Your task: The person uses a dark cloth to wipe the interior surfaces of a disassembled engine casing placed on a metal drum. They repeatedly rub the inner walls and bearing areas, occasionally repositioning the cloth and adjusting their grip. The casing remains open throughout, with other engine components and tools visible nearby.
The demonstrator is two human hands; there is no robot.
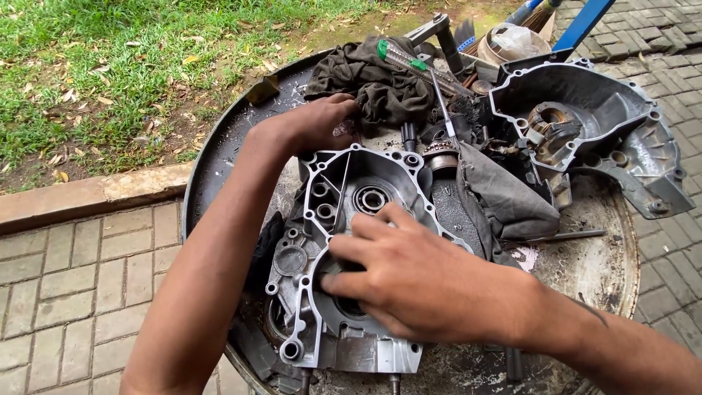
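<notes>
— Where are your hands right now?

— My right hand (417, 281) lies flat on the engine case half (344, 249), fingers spread and stretched toward the left, fingertips at the rim of the big round opening. It is wide open, pressing down rather than gripping anything. The forearm comes in from the lower right corner.

— And the other one?

— My left hand (322, 121) reaches up past the top edge of the case, arm running almost straight from the bottom of the view. The fingers curl downward against the dark rag (373, 80); whether they have closed on something under there I cannot tell, since the back of the hand hides them.

— Where does the case sit?

— In the middle of the round metal tray (219, 153), open side up, its bearing (371, 199) showing just above my right fingers. A second engine cover (585, 124) lies upper right on the tray, well apart from both hands, and a grey cloth (504, 197) sits between the two castings.
</notes>
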